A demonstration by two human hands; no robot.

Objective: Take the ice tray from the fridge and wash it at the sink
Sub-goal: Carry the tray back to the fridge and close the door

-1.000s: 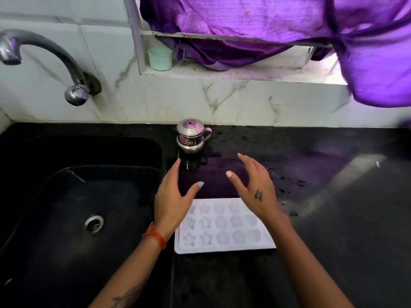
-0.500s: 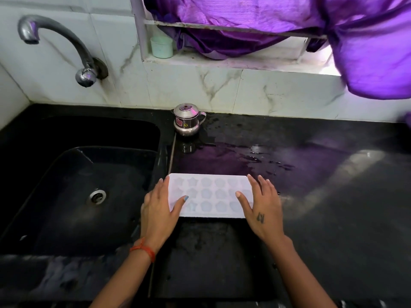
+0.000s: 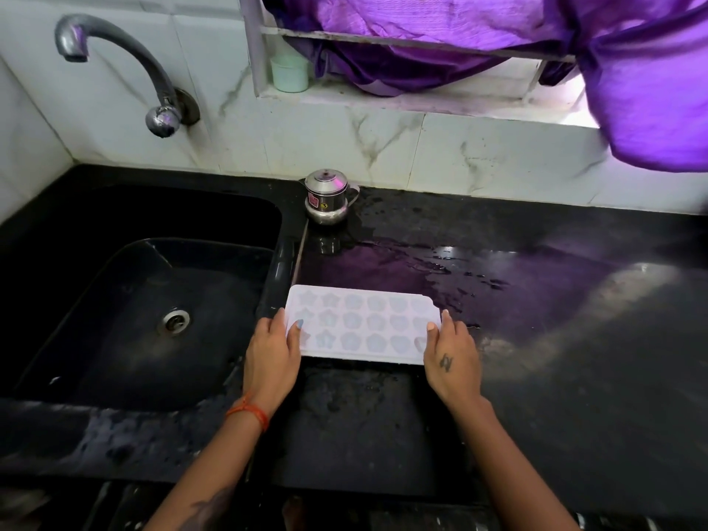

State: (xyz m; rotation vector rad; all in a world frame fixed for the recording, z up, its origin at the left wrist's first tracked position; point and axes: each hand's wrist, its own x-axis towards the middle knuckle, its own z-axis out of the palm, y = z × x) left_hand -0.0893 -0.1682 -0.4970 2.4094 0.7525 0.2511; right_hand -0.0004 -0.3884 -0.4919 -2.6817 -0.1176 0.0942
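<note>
The left hand [image 3: 272,354] grips the left end of the white ice tray [image 3: 364,323], thumb on top; the right hand [image 3: 452,354] grips its right end the same way. The tray lies on the wet black worktop [image 3: 574,339], just right of the sink [image 3: 134,300]. Farther back stands a small steel pot [image 3: 327,197], with the tap [image 3: 115,59] at far left.

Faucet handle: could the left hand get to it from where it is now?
Probably yes, once it lets go. The left hand grips the ice tray beside the sink; only the open basin lies between it and the faucet handle.
</note>
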